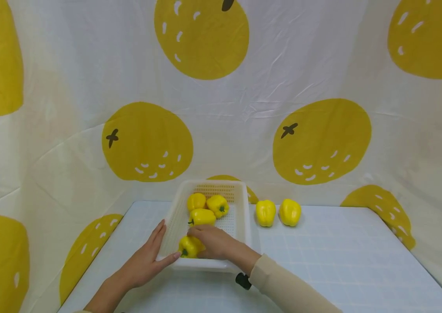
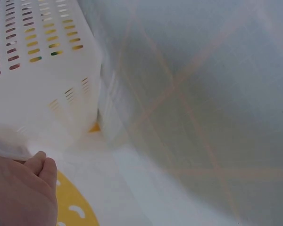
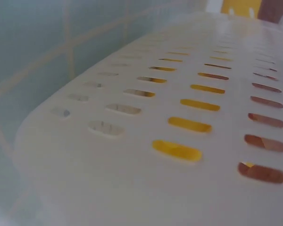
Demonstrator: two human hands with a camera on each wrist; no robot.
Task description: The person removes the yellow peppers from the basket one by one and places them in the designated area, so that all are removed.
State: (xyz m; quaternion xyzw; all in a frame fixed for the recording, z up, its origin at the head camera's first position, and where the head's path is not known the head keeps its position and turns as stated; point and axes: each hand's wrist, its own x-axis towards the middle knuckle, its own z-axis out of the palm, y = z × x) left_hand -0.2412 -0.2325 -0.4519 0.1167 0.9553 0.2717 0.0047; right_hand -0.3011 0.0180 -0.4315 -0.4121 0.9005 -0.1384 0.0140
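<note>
A white slotted plastic basket (image 1: 248,234) stands on the table. Inside its front part, my right hand (image 1: 214,243) grips a yellow bell pepper (image 1: 187,248) whose green stem faces me. Straight fingers of my left hand (image 1: 146,257) lie along the left rim at the front corner, the thumb pointing along the front rim toward that pepper. Further back in the basket lie three more yellow bell peppers (image 1: 202,217). The left wrist view has the left fingertips at the rim of the basket (image 2: 42,94). In the right wrist view, the basket's slotted wall (image 3: 108,183) hides most of the right hand.
Two yellow bell peppers (image 1: 265,213) stand on the light blue checked table (image 1: 322,261), right of the basket near the back edge. A white curtain (image 1: 228,126) with large yellow fruit prints hangs behind and along both sides. A black device (image 1: 243,281) sits under the right wrist.
</note>
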